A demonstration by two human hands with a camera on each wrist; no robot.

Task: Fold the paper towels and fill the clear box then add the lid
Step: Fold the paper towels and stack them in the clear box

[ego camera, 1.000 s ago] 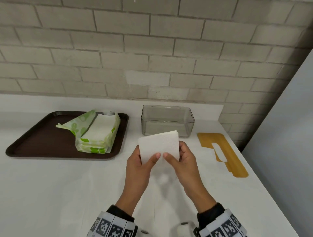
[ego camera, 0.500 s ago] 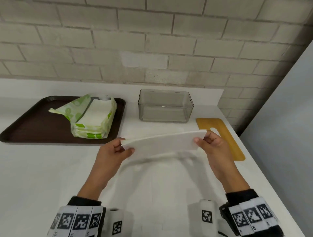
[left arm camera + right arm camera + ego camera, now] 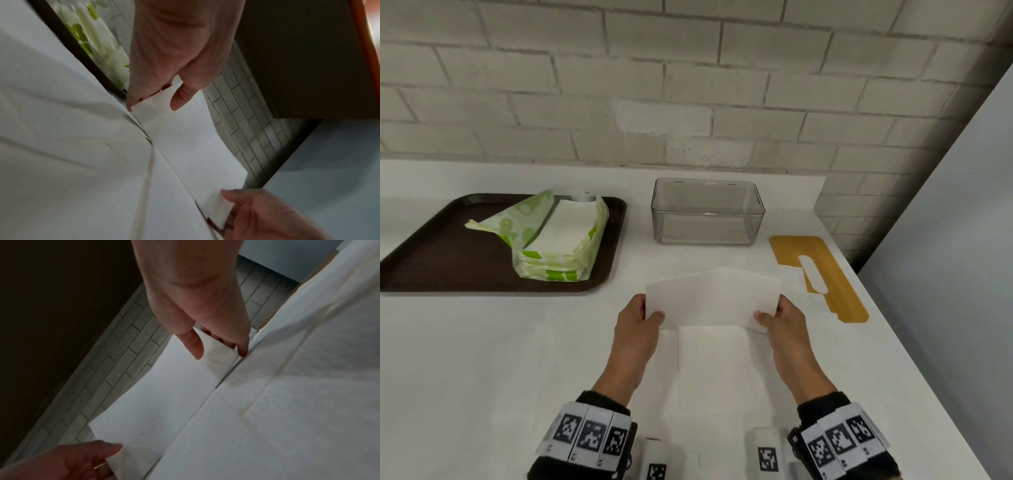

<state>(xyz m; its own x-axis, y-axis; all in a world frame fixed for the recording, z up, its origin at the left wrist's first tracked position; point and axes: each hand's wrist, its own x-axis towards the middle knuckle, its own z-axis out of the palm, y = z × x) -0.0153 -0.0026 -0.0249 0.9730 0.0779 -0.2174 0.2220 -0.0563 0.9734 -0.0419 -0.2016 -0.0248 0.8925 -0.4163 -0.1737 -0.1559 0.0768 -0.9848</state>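
Note:
I hold one white paper towel point(image 3: 714, 296) stretched wide above the white counter. My left hand point(image 3: 650, 313) pinches its left end between thumb and fingers, and my right hand point(image 3: 768, 317) pinches its right end. The wrist views show the same towel point(image 3: 185, 142) point(image 3: 164, 395) held taut, with my left hand point(image 3: 152, 100) and right hand point(image 3: 218, 350) at its corners. The clear box point(image 3: 707, 212) stands empty behind the towel. Its tan lid point(image 3: 822, 274) lies flat to the right of the box.
A dark brown tray point(image 3: 431, 260) at the back left carries an open green-and-white pack of paper towels point(image 3: 558, 240). A brick wall point(image 3: 688, 85) runs behind the counter point(image 3: 482, 359). A grey panel point(image 3: 962, 274) borders the counter's right edge.
The towel was small and folded between both hands close together. My hands moved apart and opened it out wide, then tilted it up facing me.

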